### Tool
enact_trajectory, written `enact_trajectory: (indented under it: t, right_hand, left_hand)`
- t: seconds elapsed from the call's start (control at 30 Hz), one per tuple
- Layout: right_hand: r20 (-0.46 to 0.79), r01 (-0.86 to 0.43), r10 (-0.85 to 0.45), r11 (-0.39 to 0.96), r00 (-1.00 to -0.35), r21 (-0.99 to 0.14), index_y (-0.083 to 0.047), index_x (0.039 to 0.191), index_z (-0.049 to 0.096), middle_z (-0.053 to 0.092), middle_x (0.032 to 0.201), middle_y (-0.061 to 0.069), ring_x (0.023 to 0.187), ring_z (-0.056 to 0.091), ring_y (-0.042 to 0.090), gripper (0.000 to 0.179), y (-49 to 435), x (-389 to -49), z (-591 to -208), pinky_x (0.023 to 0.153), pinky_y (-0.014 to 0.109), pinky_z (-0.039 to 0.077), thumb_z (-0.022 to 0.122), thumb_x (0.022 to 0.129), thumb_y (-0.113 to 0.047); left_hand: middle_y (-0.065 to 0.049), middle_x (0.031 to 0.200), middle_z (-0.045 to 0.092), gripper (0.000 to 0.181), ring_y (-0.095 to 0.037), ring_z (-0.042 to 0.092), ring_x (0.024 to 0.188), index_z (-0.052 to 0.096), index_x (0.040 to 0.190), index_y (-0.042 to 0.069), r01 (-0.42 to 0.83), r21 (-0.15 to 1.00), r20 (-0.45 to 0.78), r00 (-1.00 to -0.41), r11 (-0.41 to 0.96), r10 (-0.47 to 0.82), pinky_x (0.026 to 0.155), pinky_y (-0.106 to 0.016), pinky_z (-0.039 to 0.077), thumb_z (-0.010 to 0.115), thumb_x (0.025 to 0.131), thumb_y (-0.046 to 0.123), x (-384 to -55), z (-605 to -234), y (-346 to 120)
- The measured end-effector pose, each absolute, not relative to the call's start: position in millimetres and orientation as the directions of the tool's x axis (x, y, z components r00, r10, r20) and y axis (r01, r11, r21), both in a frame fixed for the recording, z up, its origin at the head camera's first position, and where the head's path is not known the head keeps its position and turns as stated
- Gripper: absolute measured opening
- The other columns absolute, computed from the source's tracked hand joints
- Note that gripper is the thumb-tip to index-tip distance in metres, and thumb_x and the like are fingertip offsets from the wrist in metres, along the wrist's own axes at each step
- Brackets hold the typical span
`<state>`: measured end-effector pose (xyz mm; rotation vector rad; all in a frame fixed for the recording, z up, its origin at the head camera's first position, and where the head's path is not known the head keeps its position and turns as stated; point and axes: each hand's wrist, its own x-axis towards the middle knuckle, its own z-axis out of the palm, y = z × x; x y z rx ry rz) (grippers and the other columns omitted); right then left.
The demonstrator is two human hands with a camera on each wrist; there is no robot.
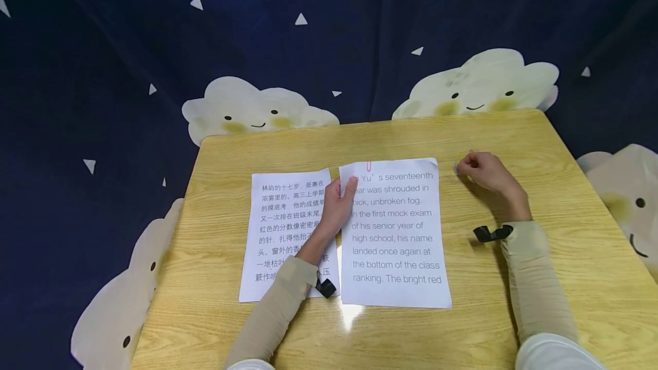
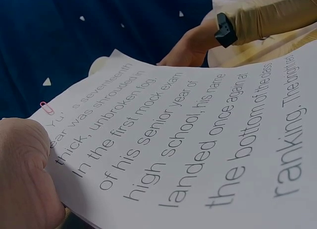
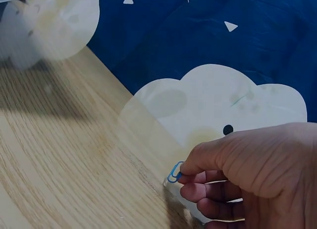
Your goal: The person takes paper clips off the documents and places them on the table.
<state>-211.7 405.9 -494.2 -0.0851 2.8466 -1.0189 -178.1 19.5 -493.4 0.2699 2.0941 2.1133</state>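
Observation:
My left hand (image 1: 337, 205) grips the upper left edge of a sheaf of white paper (image 1: 396, 293) printed in large English text, thumb on top. A pink paper clip (image 1: 368, 166) sits on the sheaf's top edge, just beyond the thumb in the left wrist view. To the right of the paper, my right hand (image 1: 483, 171) pinches a blue paper clip (image 3: 174, 172) between thumb and forefinger, its other fingers curled below. Under my left forearm lies a second white sheaf (image 1: 257, 233) with Chinese print, partly covered by that hand and arm.
A light wooden table (image 1: 221, 324) bears the papers. Behind it hangs a dark blue curtain (image 1: 370, 33) with white triangles and smiling clouds. Each wrist wears a black camera mount (image 1: 490, 233).

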Motion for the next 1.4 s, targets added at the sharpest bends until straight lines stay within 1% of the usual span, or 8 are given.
enact_trajectory:
  t: [0.17,0.43,0.53,0.67,0.83,1.07,1.23,1.4]
  right_hand:
    - [-0.107,-0.004,-0.093,0.773,-0.990,-0.635,0.002,0.100,0.065,0.063,0.091,0.017,0.071,0.048,0.022,0.032,407.8,-213.2,-496.8,0.056,0.030,0.039,0.054,0.101,-0.028]
    - [-0.101,0.011,-0.063,0.795,-0.993,-0.606,0.001,0.097,0.066,0.065,0.092,0.016,0.075,0.052,0.022,0.032,407.0,-213.5,-497.9,0.064,0.031,0.042,0.054,0.100,-0.029]
    - [-0.088,0.022,-0.039,0.797,-0.995,-0.603,0.001,0.094,0.066,0.065,0.089,0.015,0.073,0.052,0.022,0.032,405.3,-213.5,-498.5,0.064,0.031,0.042,0.055,0.100,-0.028]
    - [-0.080,0.041,-0.009,0.797,-0.997,-0.603,0.001,0.088,0.064,0.061,0.081,0.013,0.068,0.049,0.021,0.031,402.5,-213.1,-499.6,0.060,0.030,0.040,0.054,0.099,-0.026]
    - [-0.066,0.056,0.021,0.811,-0.998,-0.582,0.000,0.083,0.062,0.059,0.077,0.010,0.067,0.049,0.022,0.029,399.2,-212.5,-500.3,0.062,0.032,0.040,0.055,0.098,-0.025]
    - [-0.060,0.062,0.033,0.812,-0.998,-0.580,-0.002,0.077,0.056,0.051,0.065,0.007,0.059,0.044,0.021,0.026,396.4,-211.9,-502.5,0.057,0.031,0.035,0.052,0.095,-0.021]
    - [-0.055,0.066,0.043,0.813,-0.998,-0.578,-0.001,0.081,0.059,0.056,0.071,0.009,0.062,0.048,0.022,0.023,395.1,-211.2,-502.9,0.058,0.031,0.038,0.056,0.094,-0.020]
    - [-0.053,0.076,0.057,0.814,-0.997,-0.576,-0.001,0.081,0.061,0.059,0.073,0.010,0.063,0.049,0.023,0.022,393.6,-211.5,-503.5,0.058,0.032,0.039,0.057,0.092,-0.019]
  left_hand:
    - [-0.019,0.086,0.071,0.032,-0.042,0.067,0.070,0.064,0.118,0.009,0.013,1.000,0.014,-0.968,-0.006,0.250,0.063,-0.040,0.056,0.047,0.104,0.031,-178.4,-493.1,19.5]
    - [-0.017,0.086,0.071,0.031,-0.038,0.068,0.070,0.063,0.120,0.011,-0.001,1.000,-0.002,-0.967,0.003,0.256,0.067,-0.038,0.056,0.047,0.104,0.032,-178.7,-491.5,20.3]
    - [-0.016,0.086,0.072,0.031,-0.037,0.068,0.069,0.063,0.121,0.012,-0.002,1.000,-0.003,-0.967,0.004,0.256,0.068,-0.038,0.056,0.047,0.104,0.032,-178.9,-491.8,21.1]
    - [-0.014,0.087,0.072,0.030,-0.034,0.069,0.070,0.063,0.121,0.013,-0.008,1.000,-0.009,-0.967,0.005,0.255,0.070,-0.035,0.056,0.047,0.104,0.032,-178.9,-492.7,22.3]
    - [-0.013,0.088,0.073,0.031,-0.031,0.070,0.071,0.063,0.121,0.013,-0.008,1.000,-0.011,-0.967,0.011,0.256,0.071,-0.033,0.056,0.046,0.104,0.032,-178.5,-493.4,23.2]
    - [-0.016,0.088,0.072,0.031,-0.036,0.069,0.070,0.064,0.120,0.011,0.003,1.000,0.003,-0.965,0.000,0.263,0.067,-0.037,0.056,0.046,0.104,0.031,-177.5,-493.7,23.3]
    - [-0.017,0.086,0.072,0.031,-0.035,0.069,0.067,0.063,0.119,0.011,0.011,1.000,0.012,-0.966,-0.007,0.257,0.064,-0.037,0.056,0.046,0.104,0.030,-177.6,-496.8,24.1]
    - [-0.013,0.082,0.072,0.033,-0.031,0.068,0.064,0.064,0.119,0.015,0.009,1.000,0.009,-0.971,-0.004,0.239,0.063,-0.034,0.055,0.047,0.103,0.038,-183.0,-513.1,25.7]
